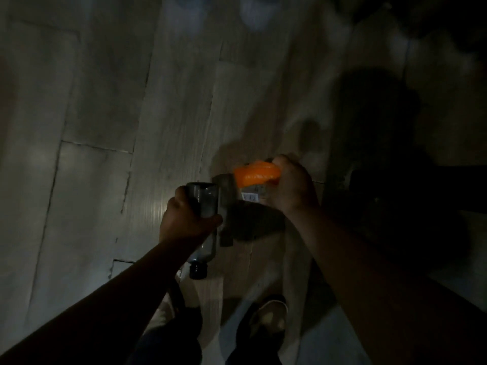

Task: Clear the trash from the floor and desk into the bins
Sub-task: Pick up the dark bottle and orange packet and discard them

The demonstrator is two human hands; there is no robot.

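**Both hands full, no bin in sight**

Start at 9 o'clock: bare wood-plank floor (pixel 100 133), dim and streaked with motion blur, with no loose trash that you can make out on it.

Moving toward centre, your left hand (pixel 188 219) is wrapped around a clear plastic bottle (pixel 207 206), its dark cap (pixel 198 270) pointing down toward 6 o'clock, at your shoes (pixel 268 316). The fingers are closed around the bottle's body, thumb over the near side. The risk here is the grip itself — a smooth, thin-walled bottle held mid-body can slide or buckle if you squeeze harder while walking.

Just right of centre, your right hand (pixel 292 187) is clenched on an orange wrapper (pixel 257 175), crumpled and sticking out toward 9 o'clock. Beneath it hangs a flat grey package (pixel 238 214) with a barcode label (pixel 249 197); it touches the bottle's edge. You cannot tell from this view whether those same fingers pinch the package or it is only trapped under the wrapper, so it looks the likeliest thing to drop.

At 3 o'clock the floor falls into deep shadow and a dark mass fills the corner; what it is cannot be made out. Neither bin nor desk shows anywhere. With the light this poor, you could trip or miss the bin opening, so steady your head and find the bin before letting go of anything.
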